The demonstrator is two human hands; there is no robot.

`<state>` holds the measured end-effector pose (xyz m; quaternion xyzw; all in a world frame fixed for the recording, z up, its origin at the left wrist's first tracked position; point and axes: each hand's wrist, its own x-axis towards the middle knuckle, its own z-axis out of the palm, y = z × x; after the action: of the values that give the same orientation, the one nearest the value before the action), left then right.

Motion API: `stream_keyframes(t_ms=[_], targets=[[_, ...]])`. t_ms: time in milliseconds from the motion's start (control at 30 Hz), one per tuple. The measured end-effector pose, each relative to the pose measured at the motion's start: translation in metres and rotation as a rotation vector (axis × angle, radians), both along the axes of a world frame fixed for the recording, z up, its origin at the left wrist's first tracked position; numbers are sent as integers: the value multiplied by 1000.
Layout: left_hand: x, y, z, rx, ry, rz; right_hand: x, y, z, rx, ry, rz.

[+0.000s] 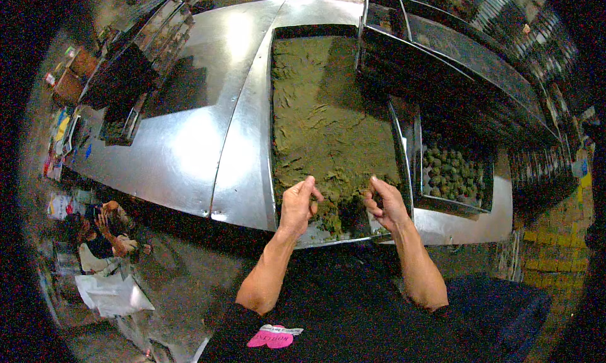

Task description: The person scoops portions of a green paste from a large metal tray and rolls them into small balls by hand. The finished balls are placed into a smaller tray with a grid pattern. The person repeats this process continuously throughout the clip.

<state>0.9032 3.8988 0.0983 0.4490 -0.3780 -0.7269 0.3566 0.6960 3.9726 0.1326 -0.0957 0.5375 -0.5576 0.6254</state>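
A long metal tray (402, 164) lies before me, filled with a greenish-brown paste or dough (326, 121) whose surface is ridged and dented. At its near end the mass is broken up, and bare tray bottom shows. Above the left side of that end is my left hand (298, 206), fingers curled and thumb near the index finger. My right hand (387, 204) is at the opposite side, also with curled fingers. Whether either hand pinches a bit of the paste is hidden. To the right, a smaller tray (454, 205) holds many small round balls (452, 171) of similar colour.
Shiny sheet-metal tabletop (199, 140) extends to the left. Long empty-looking metal trays (473, 64) rise above the ball tray at right. More trays (137, 55) stand at far left. Another person (106, 235) sits low at left. Yellow floor tiles (554, 240) show at right.
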Motion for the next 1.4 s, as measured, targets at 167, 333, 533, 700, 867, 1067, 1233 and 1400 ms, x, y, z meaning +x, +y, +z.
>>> stream_keyframes(t_ms=[167, 333, 533, 700, 867, 1067, 1233, 1400], targets=[[6, 1, -9, 45, 1, -22, -1, 3, -20, 3, 247, 9], [2, 3, 1, 121, 58, 45, -7, 3, -18, 100, 570, -18], [29, -2, 9, 209, 286, 77, -14, 26, 4, -189, 109, -44], [17, -7, -15, 343, 536, 143, -12, 15, -13, -95, -66, -204], [2, -2, -11, 160, 346, 3, 1, 3, -13, 4, 391, -108], [17, 1, 21, 166, 158, 98, -2, 16, 9, -125, 150, -114], [13, -7, 7, 408, 389, 224, -10, 9, -15, -50, -134, -175], [-3, -3, 1, 247, 351, 25, 6, -2, -26, -3, 352, -68]])
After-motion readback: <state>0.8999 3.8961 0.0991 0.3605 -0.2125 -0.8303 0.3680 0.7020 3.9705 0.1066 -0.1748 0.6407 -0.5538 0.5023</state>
